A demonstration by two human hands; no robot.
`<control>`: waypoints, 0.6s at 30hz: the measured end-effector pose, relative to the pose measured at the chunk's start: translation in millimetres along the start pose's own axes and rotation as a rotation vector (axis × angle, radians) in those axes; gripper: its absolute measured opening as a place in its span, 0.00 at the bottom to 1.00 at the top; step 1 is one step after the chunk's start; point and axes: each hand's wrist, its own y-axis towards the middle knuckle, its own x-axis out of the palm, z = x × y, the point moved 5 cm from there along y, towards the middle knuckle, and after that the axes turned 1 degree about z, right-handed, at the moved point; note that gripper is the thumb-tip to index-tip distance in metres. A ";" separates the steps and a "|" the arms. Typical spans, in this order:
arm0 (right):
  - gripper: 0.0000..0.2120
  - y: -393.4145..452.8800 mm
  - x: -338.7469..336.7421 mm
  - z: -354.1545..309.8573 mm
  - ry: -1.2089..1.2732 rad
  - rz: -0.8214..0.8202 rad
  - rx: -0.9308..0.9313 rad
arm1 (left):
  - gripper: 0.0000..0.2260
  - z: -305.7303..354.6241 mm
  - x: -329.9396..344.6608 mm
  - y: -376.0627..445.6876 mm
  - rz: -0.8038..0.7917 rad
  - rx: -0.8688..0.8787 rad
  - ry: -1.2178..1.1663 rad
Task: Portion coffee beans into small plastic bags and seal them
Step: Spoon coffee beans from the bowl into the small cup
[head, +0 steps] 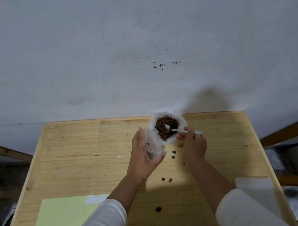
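A large clear bag full of brown coffee beans stands open at the table's far edge. My right hand holds a white plastic spoon whose bowl rests on the beans. Just left of it, my left hand holds a small clear plastic bag upright, with a bean or two visible inside. Several loose beans lie scattered on the wood between and below my hands.
The wooden table stands against a pale wall. A light green sheet lies at the near left, and a stack of small clear bags lies at the near right. Wooden rails flank the table.
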 end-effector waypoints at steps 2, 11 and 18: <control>0.11 1.1 3.0 8.6 0.189 -0.041 0.161 | 0.51 -0.1 0.1 0.0 -0.006 -0.003 0.000; 0.12 3.9 -18.8 -9.4 0.381 -0.089 0.179 | 0.51 -1.8 -2.7 -0.3 0.002 -0.018 -0.005; 0.12 -25.6 -20.1 -49.7 0.130 -0.315 -0.199 | 0.50 1.7 -5.0 -2.5 0.021 -0.012 -0.058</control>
